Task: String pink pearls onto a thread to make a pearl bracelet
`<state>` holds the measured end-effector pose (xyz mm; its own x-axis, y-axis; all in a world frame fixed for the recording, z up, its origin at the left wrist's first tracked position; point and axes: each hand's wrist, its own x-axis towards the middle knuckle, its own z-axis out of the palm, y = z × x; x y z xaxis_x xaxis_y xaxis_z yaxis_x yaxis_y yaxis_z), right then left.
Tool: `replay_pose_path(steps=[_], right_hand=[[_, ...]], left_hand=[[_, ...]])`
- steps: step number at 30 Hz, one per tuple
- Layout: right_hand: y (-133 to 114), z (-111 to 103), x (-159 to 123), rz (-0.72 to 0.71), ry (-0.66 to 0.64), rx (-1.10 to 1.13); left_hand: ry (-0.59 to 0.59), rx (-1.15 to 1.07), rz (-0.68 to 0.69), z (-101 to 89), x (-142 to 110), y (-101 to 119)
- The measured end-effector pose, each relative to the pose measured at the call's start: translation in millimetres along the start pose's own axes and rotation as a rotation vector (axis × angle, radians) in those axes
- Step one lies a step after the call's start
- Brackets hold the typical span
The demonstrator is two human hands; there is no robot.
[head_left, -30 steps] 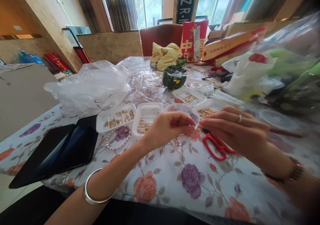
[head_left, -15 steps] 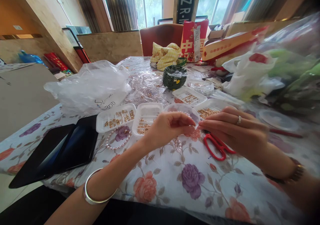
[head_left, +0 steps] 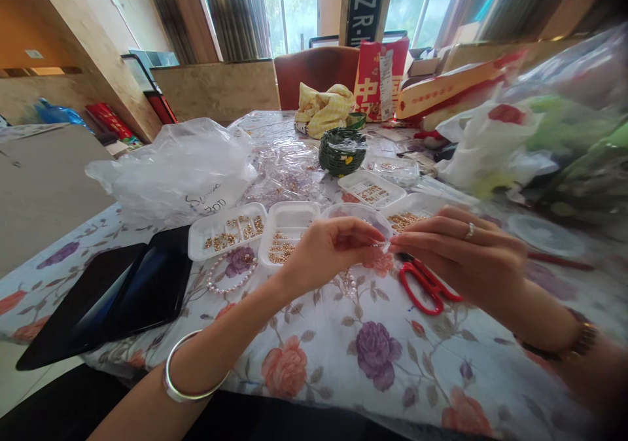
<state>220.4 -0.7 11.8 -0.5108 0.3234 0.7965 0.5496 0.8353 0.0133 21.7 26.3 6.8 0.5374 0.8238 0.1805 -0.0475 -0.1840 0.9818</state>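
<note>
The left hand (head_left: 321, 251) pinches a pale piece (head_left: 386, 246) above the bench (head_left: 338, 343); the right hand (head_left: 466, 251) presses its fingertips together beside it, exact grip unclear, probably steadying it. Scissors (head_left: 434, 289) lie near the right hand, trays (head_left: 290, 213) farther, likely for easy reach.

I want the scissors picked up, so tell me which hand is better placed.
Right, probably: the right hand is beside the scissors; the left hand is farther away. Both seem to pinch something clear.
</note>
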Motion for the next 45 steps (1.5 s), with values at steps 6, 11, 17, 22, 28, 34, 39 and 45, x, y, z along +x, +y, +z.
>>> replay_pose_path(steps=[6, 11, 17, 22, 28, 34, 39, 45], right_hand=[[-1.2, -0.1, 1.0, 0.028, 0.019, 0.012], [-0.3, 0.2, 0.2, 0.045, 0.015, 0.027], [-0.1, 0.4, -1.2, 0.071, 0.023, 0.042], [-0.2, -0.4, 0.0, 0.067, 0.026, 0.027], [-0.3, -0.7, 1.9, 0.042, 0.037, 0.009], [-2.1, -1.8, 1.4, 0.04, 0.023, 0.001], [-3.6, -1.8, 0.5, 0.083, 0.012, 0.009], [-3.4, 0.3, -0.5, 0.139, 0.02, 0.051]], left_hand=[[-0.003, 0.001, 0.036, -0.9, -0.5, -1.0], [-0.009, 0.006, 0.034, -0.8, -1.7, 1.6], [-0.043, -0.009, 0.022, -0.4, -2.4, 4.3], [-0.003, 0.052, 0.027, -0.9, -2.3, 4.3], [-0.016, 0.064, 0.024, -1.1, -3.0, 3.9], [-0.025, 0.049, -0.003, 0.2, -2.5, 2.1], [-0.011, 0.047, 0.016, 0.0, -2.1, -0.1], [-0.006, 0.045, 0.005, 0.8, -2.9, 1.4]])
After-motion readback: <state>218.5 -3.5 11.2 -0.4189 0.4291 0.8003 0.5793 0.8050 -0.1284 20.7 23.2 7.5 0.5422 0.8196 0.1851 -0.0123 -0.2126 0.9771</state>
